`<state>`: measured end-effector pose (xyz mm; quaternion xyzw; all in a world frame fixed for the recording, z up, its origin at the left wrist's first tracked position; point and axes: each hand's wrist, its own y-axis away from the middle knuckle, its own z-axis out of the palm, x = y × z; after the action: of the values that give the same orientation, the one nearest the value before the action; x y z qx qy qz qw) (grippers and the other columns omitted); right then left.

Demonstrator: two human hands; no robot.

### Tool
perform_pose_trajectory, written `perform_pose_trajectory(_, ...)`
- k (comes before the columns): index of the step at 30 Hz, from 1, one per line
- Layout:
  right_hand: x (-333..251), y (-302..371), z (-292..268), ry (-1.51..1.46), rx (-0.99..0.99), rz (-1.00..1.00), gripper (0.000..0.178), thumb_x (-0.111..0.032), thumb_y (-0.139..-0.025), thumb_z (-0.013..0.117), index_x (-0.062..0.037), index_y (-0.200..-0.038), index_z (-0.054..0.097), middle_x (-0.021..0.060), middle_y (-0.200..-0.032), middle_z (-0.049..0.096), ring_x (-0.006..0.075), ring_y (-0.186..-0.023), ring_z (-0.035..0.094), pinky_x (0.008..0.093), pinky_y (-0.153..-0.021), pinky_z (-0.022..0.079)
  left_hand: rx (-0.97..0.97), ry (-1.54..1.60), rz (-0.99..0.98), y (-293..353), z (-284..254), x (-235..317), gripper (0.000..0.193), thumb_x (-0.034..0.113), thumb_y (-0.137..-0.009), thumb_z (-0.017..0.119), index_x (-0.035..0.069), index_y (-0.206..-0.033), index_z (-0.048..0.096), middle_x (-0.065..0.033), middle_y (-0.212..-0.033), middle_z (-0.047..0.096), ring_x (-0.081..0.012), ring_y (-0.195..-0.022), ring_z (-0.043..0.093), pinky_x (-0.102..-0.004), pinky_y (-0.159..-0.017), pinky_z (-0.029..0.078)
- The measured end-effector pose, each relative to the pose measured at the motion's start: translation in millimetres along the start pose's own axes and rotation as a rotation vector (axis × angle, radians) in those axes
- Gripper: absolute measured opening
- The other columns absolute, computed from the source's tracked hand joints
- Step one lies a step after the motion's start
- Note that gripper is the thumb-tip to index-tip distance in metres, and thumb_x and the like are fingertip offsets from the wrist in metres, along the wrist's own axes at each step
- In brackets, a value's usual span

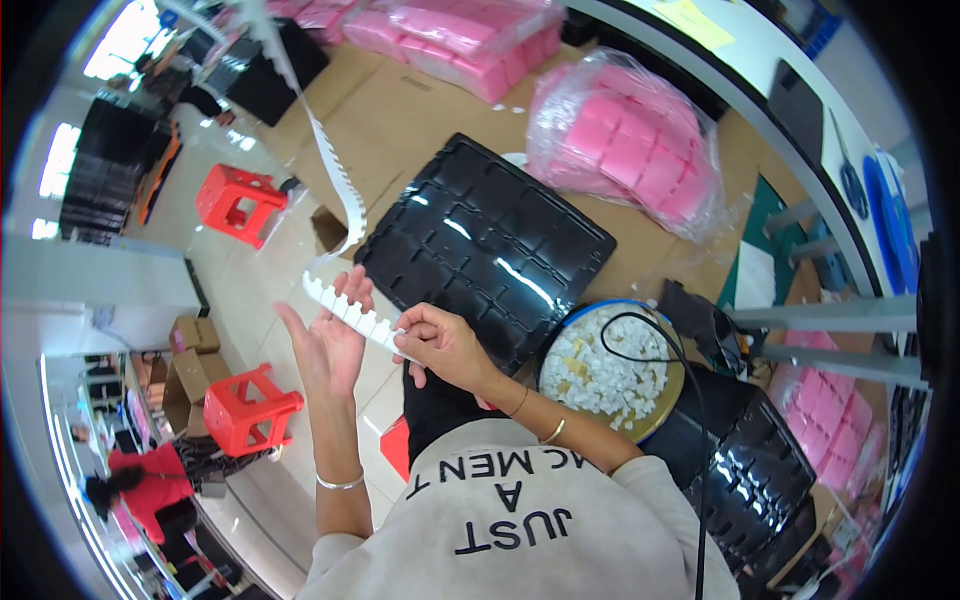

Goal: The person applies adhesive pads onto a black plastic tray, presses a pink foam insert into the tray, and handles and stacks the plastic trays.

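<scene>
A long white strip (350, 312) with a row of notches along one edge crosses in front of me. Its near end is pinched between the thumb and fingers of my right hand (445, 348). My left hand (335, 345) is open, palm up, thumb spread wide, with the strip passing over its fingers. Beyond the left hand the strip bends and climbs toward the upper left, out of the picture. A black ridged plastic tray (475, 255) lies just past my hands.
To the right stands a round tub (657, 428) with small white and yellowish pieces. Pink blocks in clear film (630, 150) lie on cardboard (385, 115). Red stools (252, 410) are at left, a white table (745, 50) at upper right. A black cable (703, 480) hangs at right.
</scene>
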<state>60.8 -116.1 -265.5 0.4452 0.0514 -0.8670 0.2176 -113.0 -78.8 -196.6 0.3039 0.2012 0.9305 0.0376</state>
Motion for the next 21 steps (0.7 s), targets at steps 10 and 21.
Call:
perform_pose_trajectory(10,-0.5,3.5,-9.6,0.375,0.405,-0.167,0.016,-0.012,-0.096,0.064,0.0007,-0.101,0.057,0.0085,-0.084,0.069,0.0125,-0.06,0.064,0.0245,-0.058,0.051,-0.375,-0.874,-0.12,-45.8,-38.5,-33.8,0.017,0.007,-0.094,0.067,-0.003,-0.107,0.067,-0.0086,-0.09,0.07,-0.0125,-0.077,0.066,-0.024,-0.069,0.052)
perform_pose_trajectory(21,-21.1,-16.7,-45.4,1.0,1.23,-0.549,0.008,-0.004,-0.086,0.068,-0.0011,-0.091,0.062,0.0129,-0.104,0.067,0.0272,-0.1,0.064,0.0346,-0.088,0.05,-0.368,-0.735,0.045,-185.2,-31.6,-51.1,0.019,0.014,-0.102,0.055,0.001,-0.115,0.057,-0.0099,-0.108,0.066,-0.0142,-0.095,0.064,-0.0286,-0.087,0.051)
